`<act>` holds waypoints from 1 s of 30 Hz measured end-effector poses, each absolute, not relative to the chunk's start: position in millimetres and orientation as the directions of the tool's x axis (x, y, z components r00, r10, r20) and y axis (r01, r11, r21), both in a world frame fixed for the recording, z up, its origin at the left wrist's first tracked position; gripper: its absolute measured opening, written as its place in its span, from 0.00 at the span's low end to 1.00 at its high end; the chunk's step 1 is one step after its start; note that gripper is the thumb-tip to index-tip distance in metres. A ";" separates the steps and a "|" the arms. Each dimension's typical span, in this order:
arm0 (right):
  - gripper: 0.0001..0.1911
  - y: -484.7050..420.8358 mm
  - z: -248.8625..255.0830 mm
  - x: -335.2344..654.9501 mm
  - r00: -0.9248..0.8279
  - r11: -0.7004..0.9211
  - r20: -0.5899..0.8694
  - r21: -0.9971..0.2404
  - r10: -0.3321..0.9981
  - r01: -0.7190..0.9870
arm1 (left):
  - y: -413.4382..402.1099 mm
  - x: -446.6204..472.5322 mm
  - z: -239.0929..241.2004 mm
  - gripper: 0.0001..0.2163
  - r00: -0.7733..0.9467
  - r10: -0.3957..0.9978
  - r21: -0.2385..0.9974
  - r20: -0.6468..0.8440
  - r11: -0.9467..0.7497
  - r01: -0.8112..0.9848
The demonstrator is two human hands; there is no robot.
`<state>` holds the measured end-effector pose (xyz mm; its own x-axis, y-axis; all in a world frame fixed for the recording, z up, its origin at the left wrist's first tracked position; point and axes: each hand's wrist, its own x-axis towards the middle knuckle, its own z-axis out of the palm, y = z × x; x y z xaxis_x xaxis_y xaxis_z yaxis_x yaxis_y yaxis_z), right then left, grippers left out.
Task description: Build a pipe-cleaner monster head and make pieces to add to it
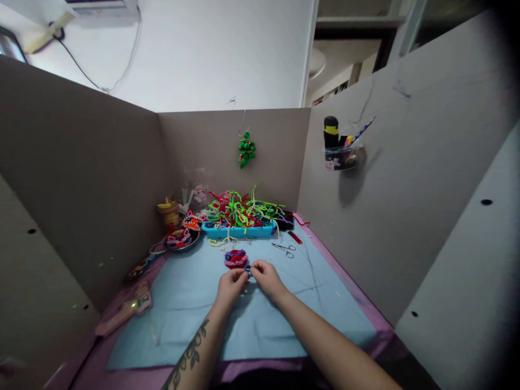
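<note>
Over the middle of the light blue cloth, my left hand (233, 285) and my right hand (266, 276) meet with thumbs and fingers pinched. Between them is a small dark blue piece (247, 269) with a pale spot, too small to make out fully; both hands grip it. Just beyond my fingertips lies a round red pipe-cleaner piece (236, 259) with pink and purple trim and a blue bit at its left. A pair of scissors (285, 249) rests on the cloth to the right, apart from my hands.
A blue tray (239, 232) heaped with colourful pipe cleaners stands at the back. Left of it, a bowl (184, 248) holds finished-looking fuzzy pieces. A pink glue gun (125, 310) with a lit green light lies at the left. Grey panels (231, 179) enclose the table on three sides.
</note>
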<state>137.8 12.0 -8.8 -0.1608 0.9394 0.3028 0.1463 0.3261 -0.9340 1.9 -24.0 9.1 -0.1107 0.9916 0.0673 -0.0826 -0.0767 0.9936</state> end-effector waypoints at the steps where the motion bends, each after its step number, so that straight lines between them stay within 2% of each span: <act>1: 0.06 12.0 -8.8 137.8 -0.163 0.325 0.301 -0.935 0.939 0.144 | -24.2 2.4 8.9 0.14 -0.102 0.992 0.994 0.068 -0.076 -0.073; 21: 0.03 10.4 -1.0 146.5 -0.230 0.278 0.252 -0.956 0.940 0.091 | -22.0 -1.8 3.0 0.10 -0.094 0.978 0.979 0.188 -0.179 0.095; 25: 0.04 8.9 2.0 144.3 -0.266 0.209 0.198 -0.978 0.943 0.016 | -20.4 -4.0 3.8 0.11 -0.104 0.975 0.977 0.196 -0.185 0.107; 30: 0.09 5.5 1.5 138.7 -0.320 0.043 0.067 -0.996 0.945 -0.082 | -20.2 -4.1 6.2 0.12 -0.103 0.974 0.975 0.201 -0.189 0.114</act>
<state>138.7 5.5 1.5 -0.3195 0.9452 0.0675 -0.0825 0.0432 -0.9957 -4.1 -20.2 6.2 -0.1028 0.9742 0.2010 0.1142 -0.1892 0.9753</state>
